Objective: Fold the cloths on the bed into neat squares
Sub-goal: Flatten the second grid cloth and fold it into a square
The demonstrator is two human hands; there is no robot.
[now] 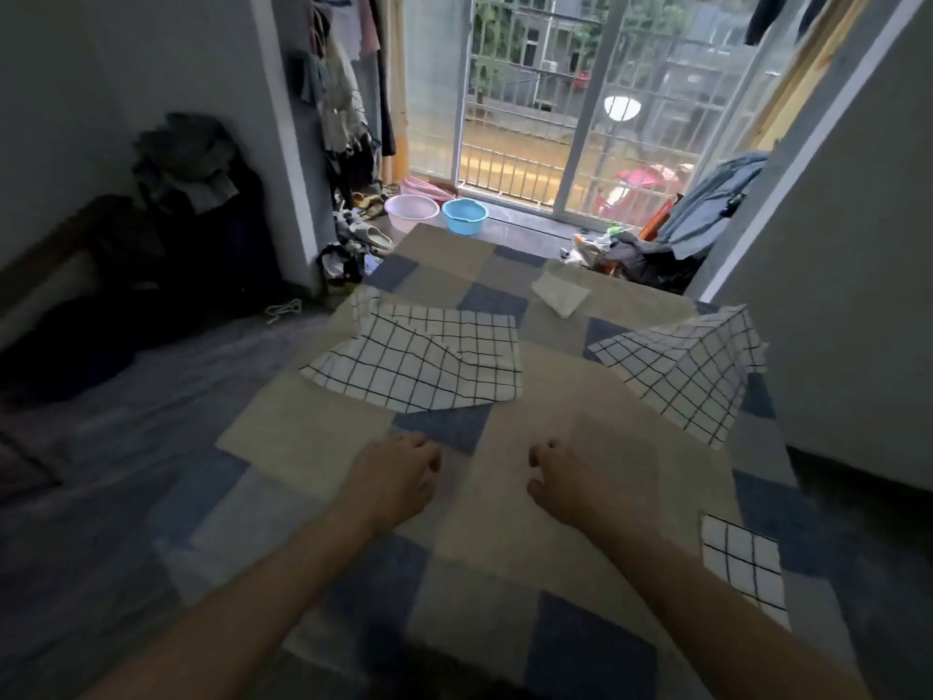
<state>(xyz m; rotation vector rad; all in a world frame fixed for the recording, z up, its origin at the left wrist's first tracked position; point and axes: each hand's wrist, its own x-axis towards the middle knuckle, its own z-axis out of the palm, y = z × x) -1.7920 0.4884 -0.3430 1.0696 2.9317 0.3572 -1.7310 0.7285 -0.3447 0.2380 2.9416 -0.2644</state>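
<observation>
Three white cloths with a black grid lie on the blue-and-beige checked bed (505, 527). One crumpled cloth (429, 361) is spread ahead of me at the centre. A second (691, 371) lies rumpled at the right edge. A small folded one (742, 563) rests near my right forearm. A small plain white cloth (560, 294) sits farther back. My left hand (399, 477) and my right hand (570, 485) hover over the bedspread with fingers loosely curled, holding nothing, short of the centre cloth.
A grey wall (833, 295) borders the bed on the right. Beyond the bed's far end stand a pink basin (411, 209) and a blue basin (464, 214) by a barred balcony door. Clothes hang at the back left; dark piles cover the left floor.
</observation>
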